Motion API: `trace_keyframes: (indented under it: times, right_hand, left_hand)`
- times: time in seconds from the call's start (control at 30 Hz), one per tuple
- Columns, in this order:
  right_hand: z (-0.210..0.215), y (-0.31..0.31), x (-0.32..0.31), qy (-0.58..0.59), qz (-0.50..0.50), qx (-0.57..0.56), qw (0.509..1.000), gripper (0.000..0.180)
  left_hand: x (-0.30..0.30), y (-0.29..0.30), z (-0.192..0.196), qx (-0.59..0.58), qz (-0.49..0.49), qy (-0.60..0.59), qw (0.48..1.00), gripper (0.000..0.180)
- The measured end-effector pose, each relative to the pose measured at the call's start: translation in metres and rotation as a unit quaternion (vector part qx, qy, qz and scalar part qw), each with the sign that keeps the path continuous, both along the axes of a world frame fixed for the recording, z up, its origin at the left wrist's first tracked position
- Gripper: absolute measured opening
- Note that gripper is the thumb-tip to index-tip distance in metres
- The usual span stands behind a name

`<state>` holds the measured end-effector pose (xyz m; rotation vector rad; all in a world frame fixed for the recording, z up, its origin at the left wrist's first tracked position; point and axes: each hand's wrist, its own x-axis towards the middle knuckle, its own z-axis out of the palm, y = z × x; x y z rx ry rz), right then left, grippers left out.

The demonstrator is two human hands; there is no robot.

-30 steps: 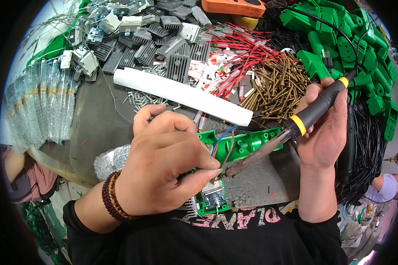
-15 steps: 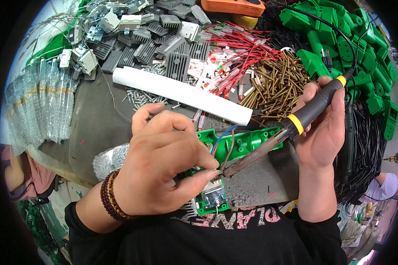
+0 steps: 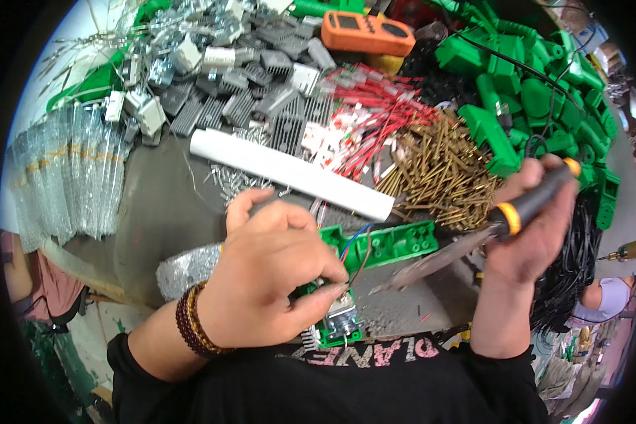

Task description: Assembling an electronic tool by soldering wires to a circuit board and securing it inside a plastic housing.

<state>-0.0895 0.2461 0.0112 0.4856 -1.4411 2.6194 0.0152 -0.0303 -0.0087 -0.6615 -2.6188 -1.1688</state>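
Note:
My left hand [image 3: 272,268] is closed in a pinch at the lower end of a brown wire [image 3: 366,256], above a green plastic housing [image 3: 399,244]. A blue and a red wire also rise from that housing. Partly under my left fingers sits a smaller green piece with a silver metal part [image 3: 342,322] in it. My right hand [image 3: 530,244] grips a soldering iron [image 3: 540,201] with a black and yellow handle. Its dark, motion-blurred tip points down left, apart from the brown wire and my left fingers.
A white roll [image 3: 290,173] lies across the table beyond my hands. Behind it are piles of grey finned blocks [image 3: 212,113], red-wired lamps [image 3: 374,99], brass pins [image 3: 438,169] and green housings [image 3: 565,99]. An orange meter [image 3: 367,33] stands far back; clear plastic sleeves [image 3: 71,177] lie left.
My right hand has moved right, drawing the soldering iron's tip away from the pinched wire. My left hand keeps its pinch. The whole view has shifted slightly.

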Motion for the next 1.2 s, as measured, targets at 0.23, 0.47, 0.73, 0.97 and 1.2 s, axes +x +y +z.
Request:
trace_keyframes:
  times: [0.23,0.47,0.73,0.97,1.2]
  right_hand:
    - [0.069,-0.003,-0.085,0.326,-0.216,0.368,0.844,0.032]
    - [0.037,-0.011,-0.196,0.231,-0.161,0.492,0.824,0.028]
    - [0.057,-0.034,-0.086,0.214,-0.06,0.317,0.922,0.047]
    - [-0.01,-0.024,0.069,0.391,0.207,0.478,0.759,0.035]
    - [-0.048,-0.031,0.07,0.347,0.193,0.442,0.804,0.037]
  left_hand:
    - [0.002,0.003,0.003,0.007,0.008,0.012,1.0,0.015]
    - [-0.002,0.002,-0.001,0.011,-0.004,0.008,1.0,0.012]
    - [0.002,-0.005,-0.012,0.013,0.016,0.007,1.0,0.016]
    - [0.0,0.0,0.0,-0.006,-0.004,0.004,1.0,0.018]
    - [-0.002,0.004,-0.003,-0.004,0.011,0.01,1.0,0.019]
